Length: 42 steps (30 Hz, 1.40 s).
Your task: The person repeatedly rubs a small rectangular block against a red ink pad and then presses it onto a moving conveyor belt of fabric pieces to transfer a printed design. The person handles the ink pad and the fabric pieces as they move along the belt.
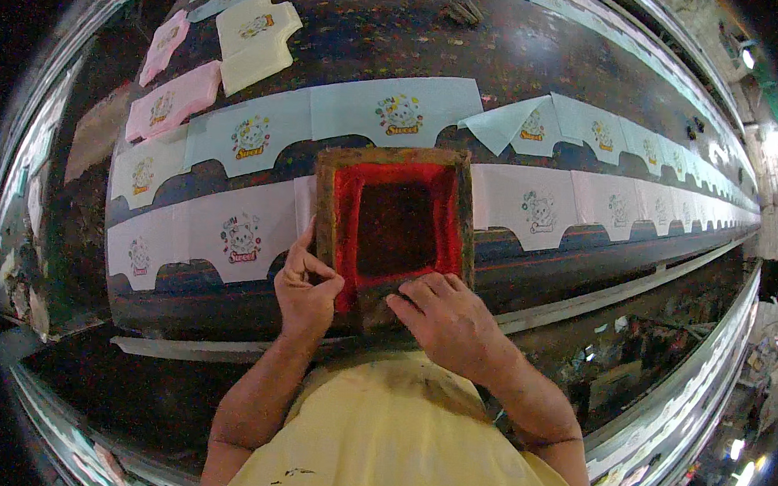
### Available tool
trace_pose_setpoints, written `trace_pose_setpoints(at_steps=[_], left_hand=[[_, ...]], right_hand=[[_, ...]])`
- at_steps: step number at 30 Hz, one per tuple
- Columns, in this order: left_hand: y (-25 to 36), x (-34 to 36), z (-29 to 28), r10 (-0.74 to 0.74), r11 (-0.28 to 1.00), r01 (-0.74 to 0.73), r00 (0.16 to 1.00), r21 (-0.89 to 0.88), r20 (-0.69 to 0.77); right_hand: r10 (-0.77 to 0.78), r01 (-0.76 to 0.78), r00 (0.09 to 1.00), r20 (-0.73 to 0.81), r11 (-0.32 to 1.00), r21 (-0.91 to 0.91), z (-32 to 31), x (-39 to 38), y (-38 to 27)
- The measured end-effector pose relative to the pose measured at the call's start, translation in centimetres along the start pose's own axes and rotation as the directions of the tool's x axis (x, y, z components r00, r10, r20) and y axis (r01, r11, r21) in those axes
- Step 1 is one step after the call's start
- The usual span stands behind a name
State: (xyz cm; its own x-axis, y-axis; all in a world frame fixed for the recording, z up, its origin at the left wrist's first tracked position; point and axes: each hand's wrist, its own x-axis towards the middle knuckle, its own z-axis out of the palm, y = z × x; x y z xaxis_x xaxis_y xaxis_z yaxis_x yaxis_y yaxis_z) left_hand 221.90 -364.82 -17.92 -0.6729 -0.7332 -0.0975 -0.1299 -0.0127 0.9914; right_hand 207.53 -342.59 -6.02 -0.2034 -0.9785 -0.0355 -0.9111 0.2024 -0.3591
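A wooden screen-printing frame (393, 157) rests over the near row of fabric pieces, right in front of my body. Red ink coats its inner sides around a dark central mesh (397, 230). My left hand (305, 298) is closed on the frame's near left corner, its thumb and fingers bent at the edge. On the near side, my right hand (451, 321) curls its fingers over the frame's near right part. A dark block (381, 306) lies between my hands; whether it is a rail or a squeegee I cannot tell. The cloth beneath the frame is mostly hidden.
Pale pink cut pieces (247, 227) line the near side of the long dark table (539, 66). Behind them run light blue printed pieces (343, 109), one with a folded corner. Pink and cream pieces (253, 60) lie far left. A pale rail (579, 310) follows the table's near edge.
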Motion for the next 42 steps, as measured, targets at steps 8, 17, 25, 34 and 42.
trace_pose_setpoints(at_steps=[8, 17, 25, 34, 42], left_hand=[[-1.1, 0.1, 0.5, -0.021, 0.960, 0.026, 1.000, -0.278, 0.021], [-0.2, -0.1, 0.2, 0.139, 0.986, -0.143, 0.989, 0.092, 0.043], [0.5, 0.0, 0.5, 0.238, 0.961, -0.241, 0.970, 0.134, 0.042], [1.1, -0.1, 0.1, 0.142, 0.933, -0.166, 0.985, 0.320, 0.096], [1.8, -0.1, 0.7, 0.138, 0.931, -0.136, 0.990, 0.340, 0.018]], right_hand=[[0.000, 0.000, 1.000, 0.001, 0.996, 0.086, -3.2, 6.5, 6.4], [0.068, -0.066, 0.967, -0.244, 0.998, 0.015, -1.6, 11.5, 9.5], [0.128, -0.133, 0.986, -0.105, 0.990, -0.039, -0.5, 6.1, 2.9], [0.169, -0.168, 0.985, -0.039, 0.985, 0.022, 1.5, 0.2, -2.1], [0.230, -0.156, 0.929, -0.290, 0.954, 0.256, 2.5, -4.9, 0.0]])
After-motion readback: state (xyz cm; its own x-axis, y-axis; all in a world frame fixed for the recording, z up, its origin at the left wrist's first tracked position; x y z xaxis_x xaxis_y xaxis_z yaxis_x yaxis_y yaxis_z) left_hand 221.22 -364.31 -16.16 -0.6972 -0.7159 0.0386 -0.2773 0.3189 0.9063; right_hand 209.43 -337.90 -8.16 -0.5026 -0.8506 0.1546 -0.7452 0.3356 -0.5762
